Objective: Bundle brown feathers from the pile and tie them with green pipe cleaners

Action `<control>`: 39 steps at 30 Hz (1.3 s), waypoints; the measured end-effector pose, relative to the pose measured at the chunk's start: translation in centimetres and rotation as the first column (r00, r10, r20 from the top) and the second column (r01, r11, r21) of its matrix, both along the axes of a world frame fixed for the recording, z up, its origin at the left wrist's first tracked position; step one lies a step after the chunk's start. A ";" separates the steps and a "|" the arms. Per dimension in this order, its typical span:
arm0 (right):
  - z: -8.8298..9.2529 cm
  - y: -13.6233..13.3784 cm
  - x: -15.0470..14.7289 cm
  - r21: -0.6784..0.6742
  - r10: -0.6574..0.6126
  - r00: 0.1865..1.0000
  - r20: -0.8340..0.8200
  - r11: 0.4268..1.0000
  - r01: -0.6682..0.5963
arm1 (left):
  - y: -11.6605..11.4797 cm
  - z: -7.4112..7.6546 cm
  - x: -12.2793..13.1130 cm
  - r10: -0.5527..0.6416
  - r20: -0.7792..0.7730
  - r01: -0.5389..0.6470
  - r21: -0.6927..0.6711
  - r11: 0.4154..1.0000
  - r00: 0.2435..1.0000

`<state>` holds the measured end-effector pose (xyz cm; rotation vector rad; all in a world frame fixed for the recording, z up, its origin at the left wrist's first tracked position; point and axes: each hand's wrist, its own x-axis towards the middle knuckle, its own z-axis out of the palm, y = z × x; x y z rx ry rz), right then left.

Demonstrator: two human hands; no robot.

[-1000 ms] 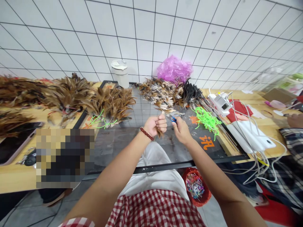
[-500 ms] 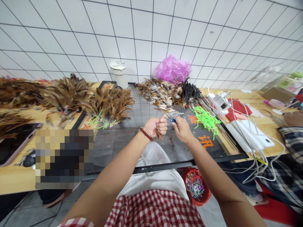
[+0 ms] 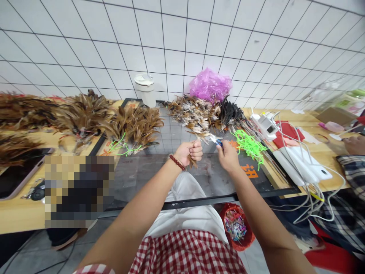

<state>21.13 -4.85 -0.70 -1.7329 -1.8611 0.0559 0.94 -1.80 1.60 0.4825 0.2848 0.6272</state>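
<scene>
My left hand (image 3: 190, 153), a beaded bracelet at its wrist, is closed around a small bunch of brown feathers (image 3: 194, 163); their tips stick out below the fist. My right hand (image 3: 229, 156) grips a small blue-handled cutting tool (image 3: 218, 142), like thread snips, its pale pointed end toward the upper left. The tool is apart from the left fist. Just beyond the hands lies a pile of brown and white feathers (image 3: 189, 118), with black feathers (image 3: 231, 112) at its right. Bright green cords (image 3: 249, 144) lie to the right of my right hand.
Brown feather bundles (image 3: 137, 125) lie on the left. At the back stand a white cup (image 3: 145, 91) and a pink plastic bag (image 3: 211, 85). White cables and a power strip (image 3: 262, 123) are on the right, near another person's hand (image 3: 354, 145). A red bin (image 3: 249, 243) stands below.
My right hand has moved right with the blue-handled tool, away from my left fist. More of the tool's pale end now shows. My left hand keeps its hold on the feathers.
</scene>
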 end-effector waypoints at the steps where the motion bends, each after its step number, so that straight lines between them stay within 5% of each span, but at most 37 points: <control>1: -0.2 0.1 0.4 -0.040 -0.038 0.994 0.100 0.998 0.042 | 0.0 0.0 0.1 0.024 -0.013 -0.024 0.002 1.000 1.000; 4: -0.4 0.1 1.3 -0.075 -0.161 0.947 0.278 0.979 0.189 | 0.1 -0.2 0.6 0.218 -0.102 -0.214 0.054 0.975 0.971; 8: 0.2 -0.1 2.0 -0.041 -0.285 0.927 0.243 0.952 0.303 | 0.3 -0.4 1.5 0.570 -0.328 -0.510 0.254 0.821 0.753; 14: -0.3 -0.4 3.9 -0.088 -0.406 0.885 0.227 0.897 0.434 | 0.9 -0.4 1.4 0.712 -0.443 -0.645 0.320 0.694 0.545; 18: -0.3 -0.2 4.0 0.016 -0.406 0.907 0.109 0.913 0.407 | 0.8 -0.4 1.5 0.702 -0.418 -0.595 0.373 0.711 0.577; 21: 0.6 0.6 1.8 0.027 -0.092 0.962 -0.256 0.994 0.102 | 0.4 -0.4 1.8 0.676 -0.387 -0.527 0.428 0.734 0.627; 23: 1.3 1.2 -0.4 -0.004 0.117 0.832 -0.543 0.990 -0.142 | 0.2 -0.4 1.9 0.639 -0.370 -0.475 0.446 0.759 0.674; 27: 2.5 1.9 -4.2 -0.004 0.205 0.583 -0.786 0.942 -0.336 | 0.0 -0.5 1.9 0.544 -0.363 -0.378 0.437 0.816 0.757; 33: 2.7 3.1 -5.4 0.049 0.250 0.474 -0.845 0.917 -0.396 | -0.1 -0.8 1.7 0.439 -0.342 -0.272 0.440 0.856 0.831; 36: 2.0 4.3 -4.4 0.049 0.129 0.416 -0.900 0.979 -0.198 | -0.1 -0.6 1.6 0.458 -0.341 -0.289 0.443 0.849 0.821; 39: 1.4 4.6 -3.9 0.049 0.069 0.443 -0.894 0.997 -0.057 | -0.1 -0.4 1.7 0.526 -0.351 -0.345 0.463 0.817 0.775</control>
